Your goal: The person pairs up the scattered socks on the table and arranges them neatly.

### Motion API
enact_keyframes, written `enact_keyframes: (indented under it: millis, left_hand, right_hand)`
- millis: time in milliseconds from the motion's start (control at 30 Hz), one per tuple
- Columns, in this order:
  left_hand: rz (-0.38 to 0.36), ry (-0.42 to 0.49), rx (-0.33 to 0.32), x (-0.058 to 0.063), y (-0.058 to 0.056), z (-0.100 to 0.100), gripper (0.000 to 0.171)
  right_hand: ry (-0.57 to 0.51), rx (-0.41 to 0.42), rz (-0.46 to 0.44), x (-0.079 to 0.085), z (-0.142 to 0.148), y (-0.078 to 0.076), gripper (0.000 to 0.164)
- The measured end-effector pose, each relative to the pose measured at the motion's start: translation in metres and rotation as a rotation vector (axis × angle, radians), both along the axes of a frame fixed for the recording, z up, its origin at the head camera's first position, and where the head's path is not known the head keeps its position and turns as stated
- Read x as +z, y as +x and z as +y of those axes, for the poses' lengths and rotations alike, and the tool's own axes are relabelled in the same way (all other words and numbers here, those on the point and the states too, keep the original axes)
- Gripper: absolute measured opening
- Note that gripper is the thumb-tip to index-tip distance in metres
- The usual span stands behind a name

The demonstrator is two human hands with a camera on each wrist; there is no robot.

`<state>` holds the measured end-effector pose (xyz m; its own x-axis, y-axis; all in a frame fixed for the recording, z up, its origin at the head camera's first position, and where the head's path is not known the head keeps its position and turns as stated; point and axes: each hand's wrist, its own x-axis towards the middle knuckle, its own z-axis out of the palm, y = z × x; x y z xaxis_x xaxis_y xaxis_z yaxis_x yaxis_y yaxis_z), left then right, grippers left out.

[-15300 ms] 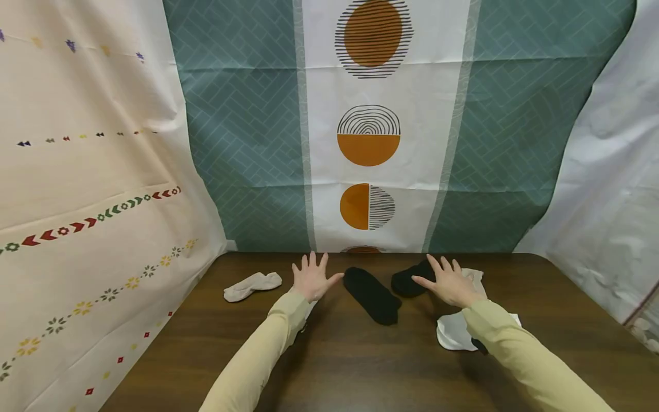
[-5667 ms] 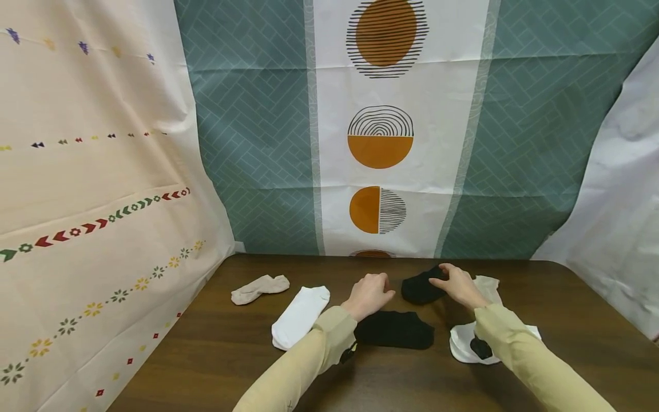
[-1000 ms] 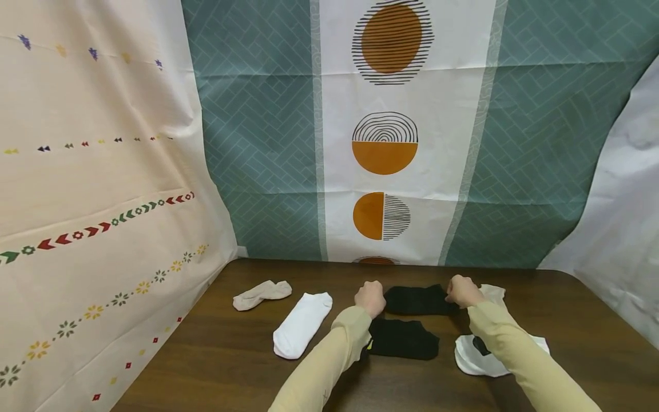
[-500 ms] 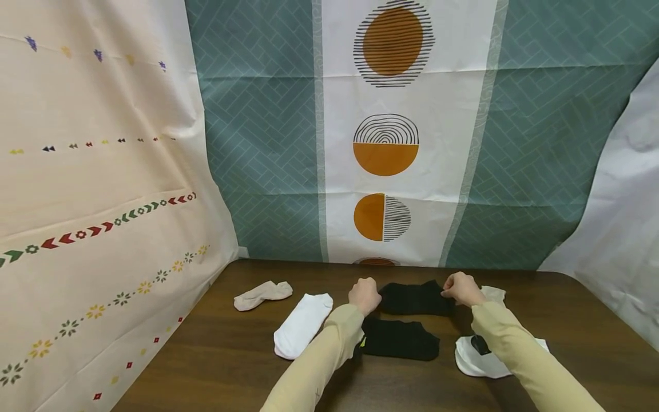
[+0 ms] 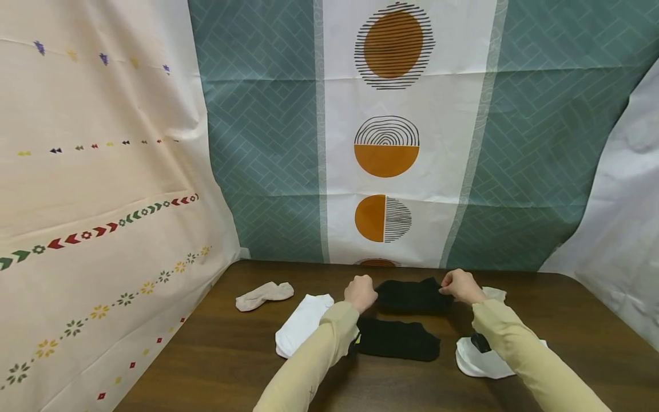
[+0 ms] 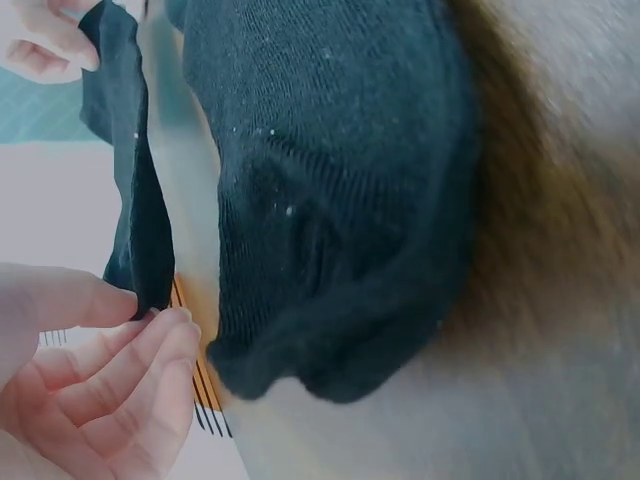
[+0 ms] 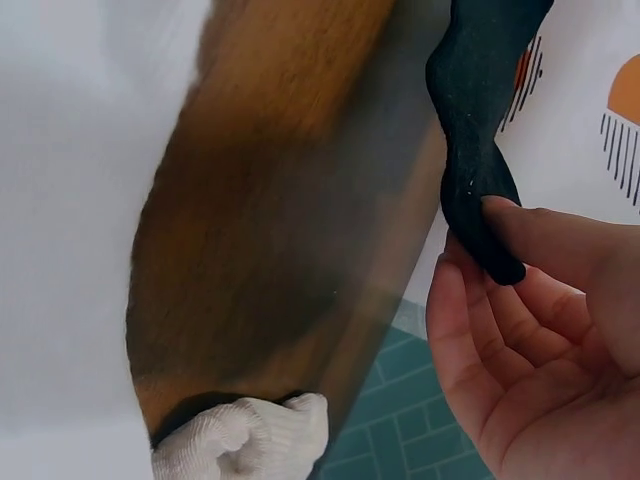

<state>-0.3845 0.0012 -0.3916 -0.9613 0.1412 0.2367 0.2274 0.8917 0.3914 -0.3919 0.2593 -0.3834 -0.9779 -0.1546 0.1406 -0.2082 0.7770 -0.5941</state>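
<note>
A black ankle sock (image 5: 412, 297) is stretched sideways between both hands near the back of the table. My left hand (image 5: 361, 294) pinches its left end between thumb and fingertips, as the left wrist view shows. The other end is pinched by my right hand (image 5: 461, 285); in the right wrist view the sock (image 7: 475, 120) hangs narrow and edge-on from thumb and fingers. A second black sock (image 5: 399, 339) lies flat and sideways on the table, nearer to me. It fills the middle of the left wrist view.
On the left of the brown table (image 5: 206, 355) lie a crumpled beige sock (image 5: 265, 296) and a white sock (image 5: 304, 323). Another beige sock (image 5: 494, 294) and white sock (image 5: 484, 361) lie partly under the right forearm. A patterned cloth (image 5: 381, 171) hangs behind the table.
Both hands were open earlier. The nearer black sock was turned from slanting to sideways. The rear one, bunched before, is now drawn out between both hands, which shifted slightly left just now.
</note>
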Motion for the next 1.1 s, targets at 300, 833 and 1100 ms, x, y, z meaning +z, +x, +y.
enact_keyframes:
  millis: [300, 833, 1100]
  left_hand:
    - [-0.008, -0.013, 0.003, 0.005, 0.000, -0.007, 0.032]
    - [-0.006, 0.036, -0.064, 0.011, 0.001, -0.025, 0.040]
    - [-0.003, 0.089, -0.093, 0.016, 0.003, -0.035, 0.035]
  right_hand:
    - [-0.005, 0.029, 0.019, 0.005, -0.007, 0.004, 0.008]
    - [-0.059, 0.012, -0.008, 0.009, -0.018, 0.012, 0.008]
    - [-0.052, 0.019, -0.006, 0.014, -0.022, 0.017, 0.009]
